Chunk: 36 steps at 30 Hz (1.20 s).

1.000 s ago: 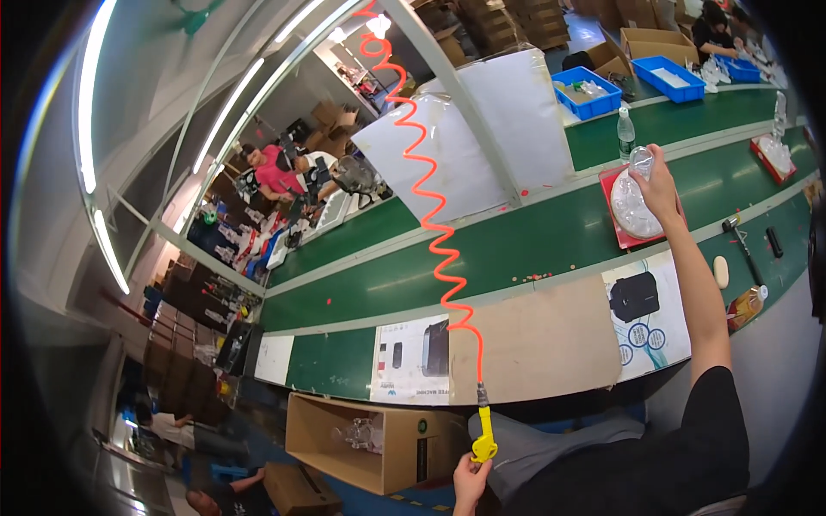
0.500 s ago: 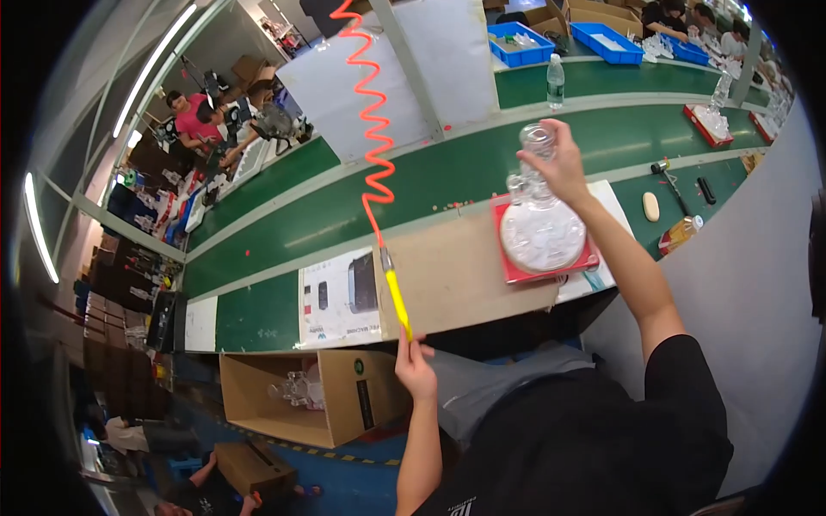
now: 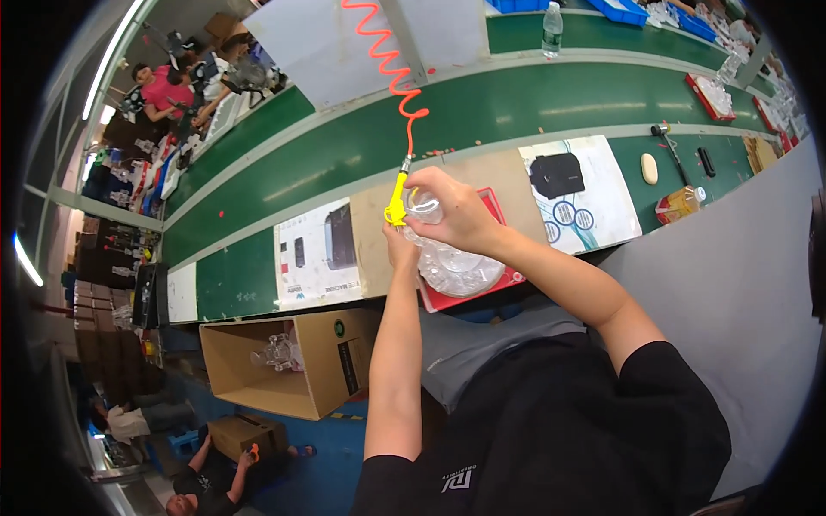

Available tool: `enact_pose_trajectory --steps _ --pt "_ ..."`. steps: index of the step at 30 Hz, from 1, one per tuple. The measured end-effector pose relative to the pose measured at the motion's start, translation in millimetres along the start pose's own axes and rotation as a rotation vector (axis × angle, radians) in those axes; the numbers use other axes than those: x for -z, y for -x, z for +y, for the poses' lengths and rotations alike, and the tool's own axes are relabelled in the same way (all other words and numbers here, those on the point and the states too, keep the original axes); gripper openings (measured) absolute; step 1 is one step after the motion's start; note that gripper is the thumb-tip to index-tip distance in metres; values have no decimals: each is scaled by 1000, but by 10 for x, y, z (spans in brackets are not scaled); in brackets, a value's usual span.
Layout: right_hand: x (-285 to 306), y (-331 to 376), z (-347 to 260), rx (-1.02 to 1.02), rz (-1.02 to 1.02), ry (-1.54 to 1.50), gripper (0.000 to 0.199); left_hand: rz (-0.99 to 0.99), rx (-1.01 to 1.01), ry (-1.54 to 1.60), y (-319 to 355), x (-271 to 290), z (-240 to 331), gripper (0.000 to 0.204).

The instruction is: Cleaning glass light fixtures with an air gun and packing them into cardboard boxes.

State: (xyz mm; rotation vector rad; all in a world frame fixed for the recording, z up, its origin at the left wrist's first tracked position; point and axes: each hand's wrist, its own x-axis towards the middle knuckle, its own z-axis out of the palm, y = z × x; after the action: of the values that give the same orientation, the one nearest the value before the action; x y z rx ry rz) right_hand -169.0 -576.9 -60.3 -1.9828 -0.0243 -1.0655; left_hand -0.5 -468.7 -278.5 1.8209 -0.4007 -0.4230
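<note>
My left hand (image 3: 402,245) is closed around a yellow air blow gun (image 3: 397,208), hanging from a coiled red hose (image 3: 404,83). Against the gun's left-hand side of the work, my right hand (image 3: 462,212) grips the neck of a clear, transparent vessel (image 3: 463,273). Its round top opening faces the gun, while its wide round body sits tilted over a red tray (image 3: 511,277) on the bench. The gun's nozzle tip is hidden between the hands and the vessel's neck.
Cardboard (image 3: 377,206) covers part of the green bench. A mallet (image 3: 676,155), an oval cream object (image 3: 649,168) and an amber bottle (image 3: 679,206) lie at right. Below the bench stands an open carton (image 3: 318,370) holding clear parts. A water bottle (image 3: 551,33) stands farther back.
My right hand has brought the vessel and red tray leftward across the bench. My left hand has raised the blow gun to the vessel's neck, so both hands are now together.
</note>
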Motion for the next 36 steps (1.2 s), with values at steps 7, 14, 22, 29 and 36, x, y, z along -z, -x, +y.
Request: enact_pose_trajectory --steps 7,14,22,29,36 --pt "46 149 267 -50 185 -14 56 -63 -135 -428 261 -491 412 73" --pt "41 162 276 -125 142 -106 60 15 -124 -477 271 -460 508 73" --pt "29 124 326 -149 77 -41 67 56 -68 -460 183 -511 503 71" --pt "447 611 399 -166 218 192 84 162 -66 -408 254 -536 507 62" --pt "190 1860 639 -450 -119 546 86 236 51 -286 357 -427 481 50"
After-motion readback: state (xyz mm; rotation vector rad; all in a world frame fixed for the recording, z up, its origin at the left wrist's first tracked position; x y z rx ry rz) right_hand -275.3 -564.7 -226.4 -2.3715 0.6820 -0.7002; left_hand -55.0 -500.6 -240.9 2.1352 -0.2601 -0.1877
